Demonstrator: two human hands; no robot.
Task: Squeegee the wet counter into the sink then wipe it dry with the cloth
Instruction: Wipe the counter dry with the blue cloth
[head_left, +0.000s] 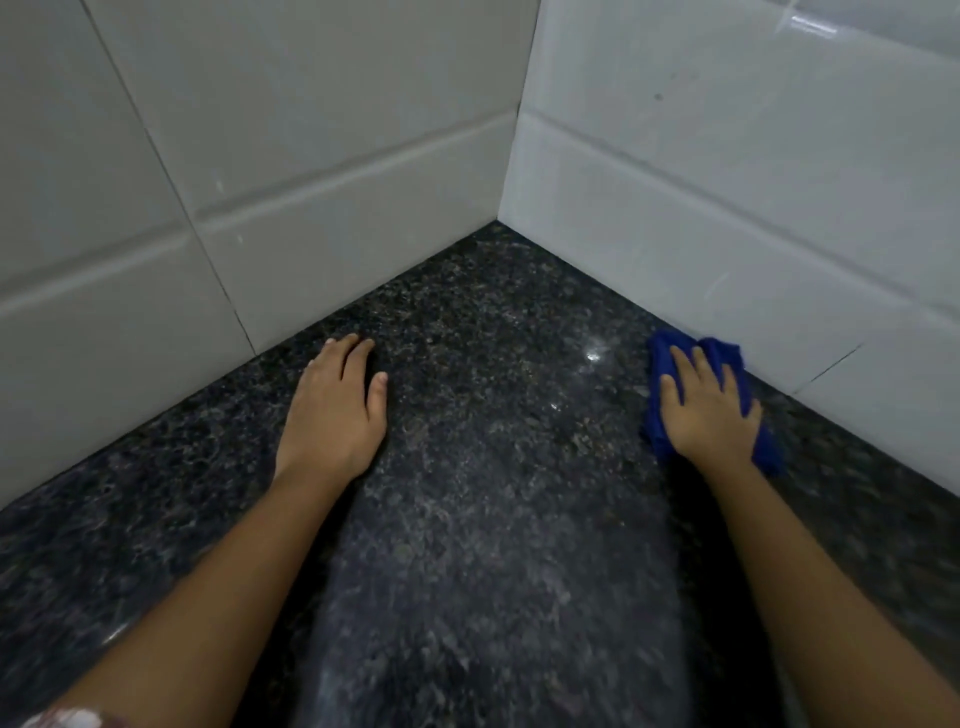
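A dark speckled granite counter (493, 467) runs into a tiled corner. My right hand (706, 410) lies flat on a blue cloth (670, 348), pressing it onto the counter close to the right wall. The cloth shows beyond my fingertips and along both sides of the hand. My left hand (332, 410) rests palm down on the bare counter near the left wall, fingers together, holding nothing. No squeegee and no sink are in view.
White wall tiles (311, 156) close the counter on the left and tiles (727, 182) on the right, meeting in a corner at the back. A small glare spot (595, 356) shines on the counter between my hands.
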